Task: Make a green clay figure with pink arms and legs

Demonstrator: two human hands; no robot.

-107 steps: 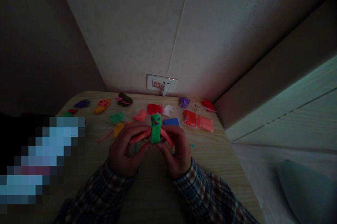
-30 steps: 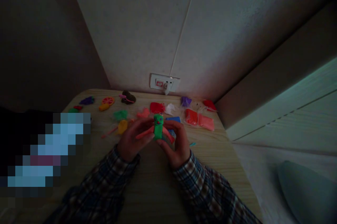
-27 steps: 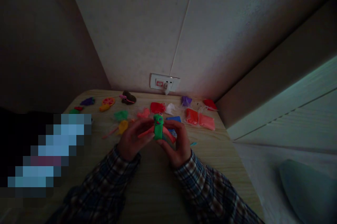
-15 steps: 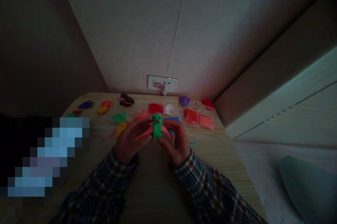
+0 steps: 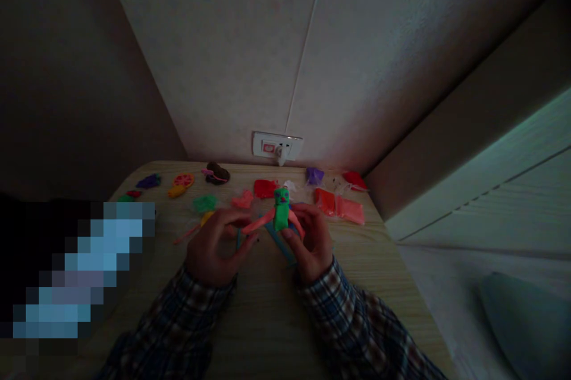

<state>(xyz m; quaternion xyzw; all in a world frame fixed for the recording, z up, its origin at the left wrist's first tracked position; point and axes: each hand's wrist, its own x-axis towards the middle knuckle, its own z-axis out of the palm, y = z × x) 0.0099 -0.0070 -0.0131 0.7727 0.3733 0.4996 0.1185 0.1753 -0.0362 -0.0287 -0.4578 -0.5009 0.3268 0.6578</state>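
Observation:
A small clay figure point(image 5: 281, 217) is held up over the table, with a green head and body, a marked face and two long pink arms spread sideways. My right hand point(image 5: 313, 243) grips it from the right, the thumb pressed at the lower body and the fingers behind. To the left, my left hand point(image 5: 215, 249) is open, thumb and fingers apart around the tip of one pink arm; whether they touch is unclear. Below the figure, a blue strip-like tool point(image 5: 280, 243) lies on the wooden table point(image 5: 263, 314).
Clay packets lie along the back: red point(image 5: 265, 188), purple point(image 5: 314, 175), orange point(image 5: 325, 201), pink point(image 5: 350, 211) and green point(image 5: 204, 203). At back left are a brown clay piece point(image 5: 217, 173) and a yellow-and-pink one point(image 5: 182, 182). A wall socket point(image 5: 277, 147) holds a plug.
The clay figure has moved right and slightly up with my right hand. My left hand has loosened and come away from its body, uncovering the blue tool beneath.

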